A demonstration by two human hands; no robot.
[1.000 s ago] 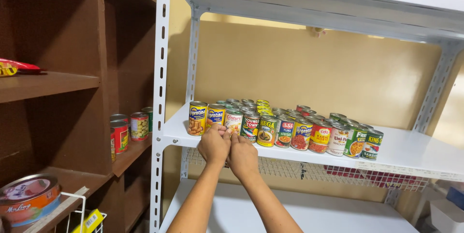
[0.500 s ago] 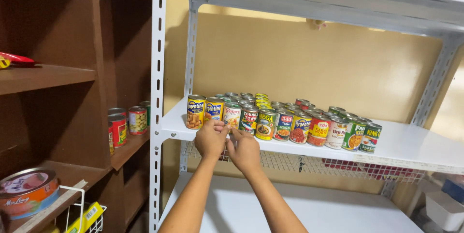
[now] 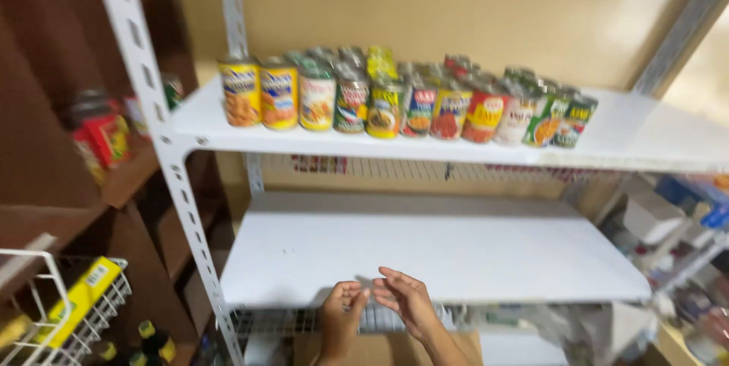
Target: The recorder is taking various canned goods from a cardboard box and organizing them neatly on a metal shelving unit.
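Observation:
My left hand [image 3: 340, 313] and my right hand [image 3: 406, 299] hover close together, low in the view, at the front edge of a bare white lower shelf [image 3: 456, 248]. Both hold nothing, and their fingers are loosely spread and nearly touching each other. On the white shelf above [image 3: 645, 134] stands a row of several tin cans [image 3: 395, 104] with yellow, red and green labels, more cans behind them. The cans are well above and beyond my hands.
A white perforated metal upright [image 3: 163, 153] stands left of the shelves. Left of it a brown wooden shelf unit [image 3: 121, 180] holds red-labelled cans [image 3: 102, 138]. A white wire basket [image 3: 83, 313] with a yellow packet sits bottom left. Cluttered goods lie at the lower right [image 3: 683, 260].
My hands have dropped from the row of cans down to the lower shelf's front edge. The view has moved closer and tilted down, so the cans now look larger.

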